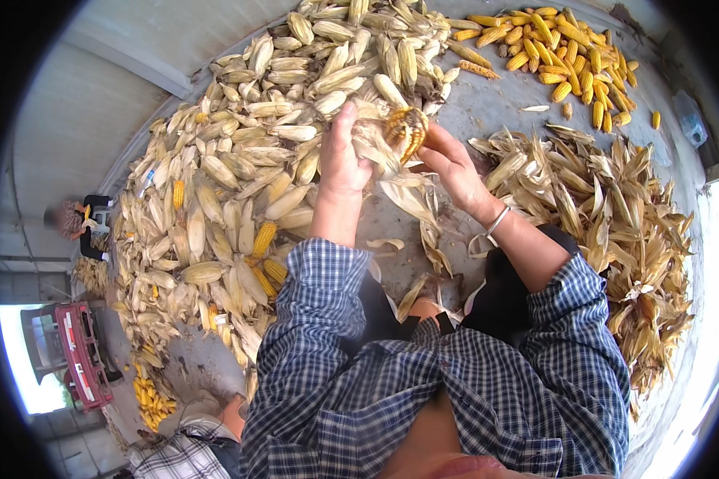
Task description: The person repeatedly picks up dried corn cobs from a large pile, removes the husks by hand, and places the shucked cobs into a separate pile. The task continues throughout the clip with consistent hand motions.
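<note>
A partly husked ear of corn (405, 133) is between my two hands, its yellow kernels bare at the right end and pale husk hanging below. My left hand (346, 154) grips the husk end with the thumb up. My right hand (452, 167), with a metal bangle at the wrist, has its fingers against the kernel end; some fingertips are hidden behind the ear. Beyond and left of my hands spreads a large heap of unhusked corn ears (233, 161), with a few bare yellow ears (264, 240) among them.
Stripped husks (611, 221) lie piled at the right. Husked yellow corn ears (575, 60) form a heap at the upper right. A person (75, 219) sits at the far left, and another person in a plaid garment (183, 452) is at the lower left. A red vehicle (78, 356) stands behind.
</note>
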Demonstrator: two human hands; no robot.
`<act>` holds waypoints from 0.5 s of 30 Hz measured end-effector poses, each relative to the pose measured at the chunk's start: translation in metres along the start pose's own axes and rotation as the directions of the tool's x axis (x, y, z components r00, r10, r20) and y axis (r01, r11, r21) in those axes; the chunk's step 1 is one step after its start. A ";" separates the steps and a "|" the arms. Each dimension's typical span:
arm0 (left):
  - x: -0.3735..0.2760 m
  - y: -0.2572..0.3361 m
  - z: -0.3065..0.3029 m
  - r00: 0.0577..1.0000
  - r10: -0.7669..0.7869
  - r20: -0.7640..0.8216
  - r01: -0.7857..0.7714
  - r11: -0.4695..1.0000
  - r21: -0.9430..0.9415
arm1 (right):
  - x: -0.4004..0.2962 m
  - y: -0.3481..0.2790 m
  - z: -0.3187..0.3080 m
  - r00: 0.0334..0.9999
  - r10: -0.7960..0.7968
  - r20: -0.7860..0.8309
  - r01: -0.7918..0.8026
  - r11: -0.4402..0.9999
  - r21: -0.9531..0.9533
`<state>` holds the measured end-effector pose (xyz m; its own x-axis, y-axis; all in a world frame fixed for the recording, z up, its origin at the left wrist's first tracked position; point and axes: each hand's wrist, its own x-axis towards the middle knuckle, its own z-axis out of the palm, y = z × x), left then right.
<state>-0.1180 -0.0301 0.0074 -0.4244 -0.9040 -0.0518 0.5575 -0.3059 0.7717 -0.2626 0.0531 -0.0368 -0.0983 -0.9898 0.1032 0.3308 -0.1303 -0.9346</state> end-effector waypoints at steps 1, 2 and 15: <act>0.004 -0.010 -0.005 0.998 0.054 0.022 -0.055 0.997 0.054 | -0.003 -0.003 0.003 1.000 -0.001 0.002 0.001 1.000 -0.007; 0.002 -0.016 -0.003 0.998 0.024 0.061 -0.028 0.997 0.079 | -0.004 -0.004 0.008 1.000 -0.003 0.004 0.003 1.000 -0.014; 0.035 0.017 -0.068 0.999 0.046 -0.028 -0.053 0.928 -0.369 | 0.021 -0.046 -0.061 0.891 -0.178 -0.417 0.213 0.976 0.038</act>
<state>-0.0750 -0.0868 -0.0245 -0.3783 -0.9251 -0.0337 0.8031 -0.3461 0.4851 -0.3370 0.0416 -0.0119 -0.5379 -0.8349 0.1165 0.3379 -0.3402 -0.8775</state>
